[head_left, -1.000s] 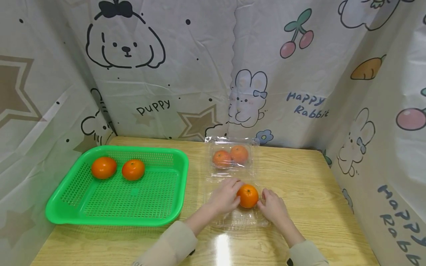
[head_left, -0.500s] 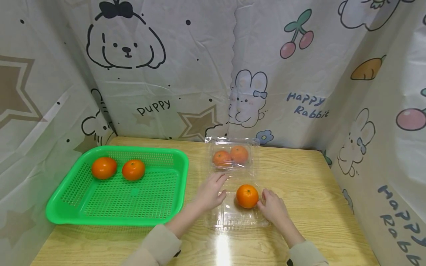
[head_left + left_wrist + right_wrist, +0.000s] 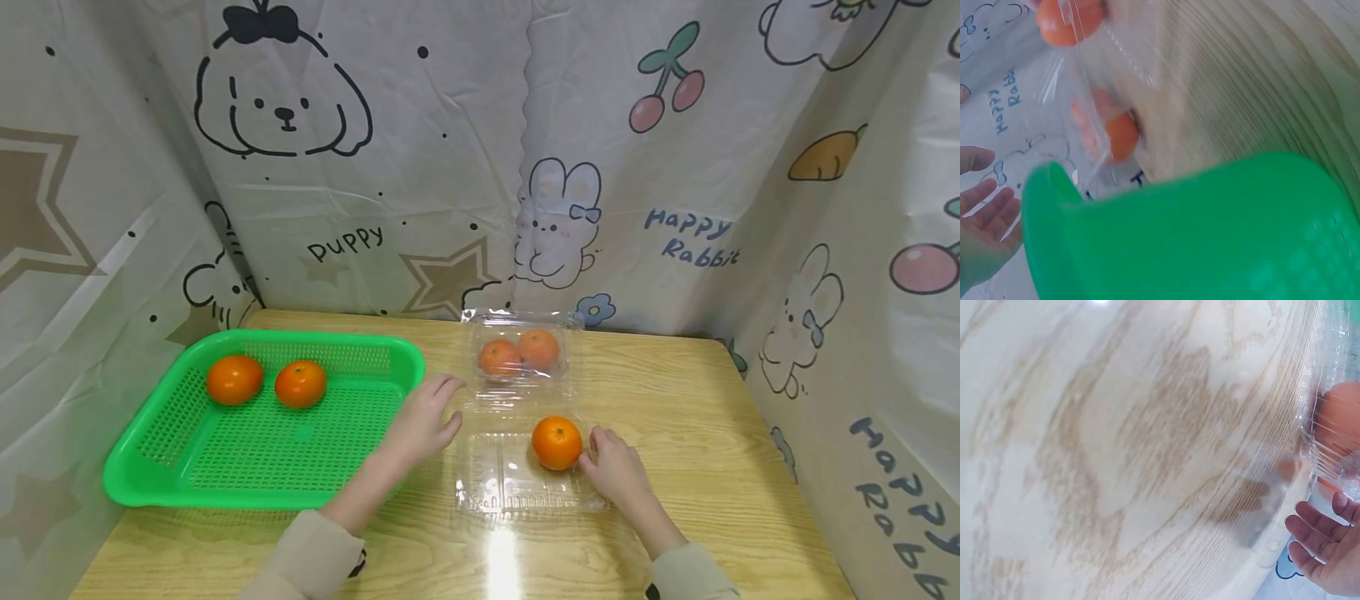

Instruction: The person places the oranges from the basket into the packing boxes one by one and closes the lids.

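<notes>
An orange (image 3: 557, 443) sits in the right part of a clear plastic clamshell box (image 3: 480, 479), whose lid is folded back. At the box's right side is my right hand (image 3: 617, 463), fingertips right by the orange and the rim; in the right wrist view its fingers (image 3: 1317, 540) are loosely bent and apart. My left hand (image 3: 420, 421) hovers at the right rim of the green basket (image 3: 415, 358), fingers spread with nothing in them, as the left wrist view also shows. Inside the basket lie two oranges (image 3: 234, 380) (image 3: 301, 384).
Behind the clamshell box, two more oranges (image 3: 539, 348) show through clear plastic (image 3: 570, 333) near the table's back edge. A printed cloth (image 3: 442, 183) hangs behind and at both sides of the wooden table (image 3: 660, 383).
My left hand has left the orange in the box and moved left to the basket's right rim. The right hand stays beside the box, and the orange has shifted very slightly left.
</notes>
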Demonstrator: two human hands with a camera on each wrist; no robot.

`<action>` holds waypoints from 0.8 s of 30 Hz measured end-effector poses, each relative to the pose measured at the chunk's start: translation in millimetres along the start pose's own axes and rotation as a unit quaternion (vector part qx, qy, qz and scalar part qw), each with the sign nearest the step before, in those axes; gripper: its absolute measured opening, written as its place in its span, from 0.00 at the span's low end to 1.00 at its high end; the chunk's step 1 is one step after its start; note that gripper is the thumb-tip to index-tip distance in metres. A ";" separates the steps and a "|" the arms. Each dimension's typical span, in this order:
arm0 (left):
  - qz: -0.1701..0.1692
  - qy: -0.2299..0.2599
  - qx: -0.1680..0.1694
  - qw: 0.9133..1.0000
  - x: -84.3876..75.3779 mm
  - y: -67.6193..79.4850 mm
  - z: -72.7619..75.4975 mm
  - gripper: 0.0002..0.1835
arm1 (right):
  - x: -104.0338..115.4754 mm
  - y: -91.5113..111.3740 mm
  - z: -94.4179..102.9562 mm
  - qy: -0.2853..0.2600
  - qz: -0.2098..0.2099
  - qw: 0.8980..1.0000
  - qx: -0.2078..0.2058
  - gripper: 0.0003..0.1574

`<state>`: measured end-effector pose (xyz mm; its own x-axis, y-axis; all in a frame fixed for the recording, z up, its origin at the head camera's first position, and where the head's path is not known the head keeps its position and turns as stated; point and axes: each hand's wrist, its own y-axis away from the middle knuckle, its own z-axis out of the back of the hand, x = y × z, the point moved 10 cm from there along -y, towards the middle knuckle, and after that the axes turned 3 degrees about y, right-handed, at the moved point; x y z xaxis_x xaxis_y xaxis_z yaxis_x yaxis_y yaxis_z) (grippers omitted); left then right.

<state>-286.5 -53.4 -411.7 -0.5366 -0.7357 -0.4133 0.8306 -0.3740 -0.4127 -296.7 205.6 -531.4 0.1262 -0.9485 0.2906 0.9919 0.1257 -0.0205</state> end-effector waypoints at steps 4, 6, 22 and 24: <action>0.006 0.001 -0.003 1.000 10.4 4.0 10.6 0.22 | 0.2 0.2 0.3 -0.002 0.000 1.000 0.001 0.13; 0.012 -0.006 -0.002 1.000 17.3 5.7 15.8 0.22 | 0.4 0.4 0.2 -0.002 0.001 1.000 0.001 0.14; 0.063 -0.062 0.035 0.995 83.4 14.6 45.0 0.22 | 0.3 0.4 1.1 -0.003 0.004 1.000 -0.003 0.13; 0.073 -0.067 0.046 0.994 93.0 16.5 47.5 0.23 | 0.5 0.5 1.0 -0.004 0.005 1.000 -0.002 0.13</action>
<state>-315.7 -154.8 -418.4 -0.3897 -0.8525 -0.3485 0.9117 -0.3036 -0.2769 -296.1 205.5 -530.3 0.1354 -0.9449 0.2981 0.9907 0.1337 -0.0262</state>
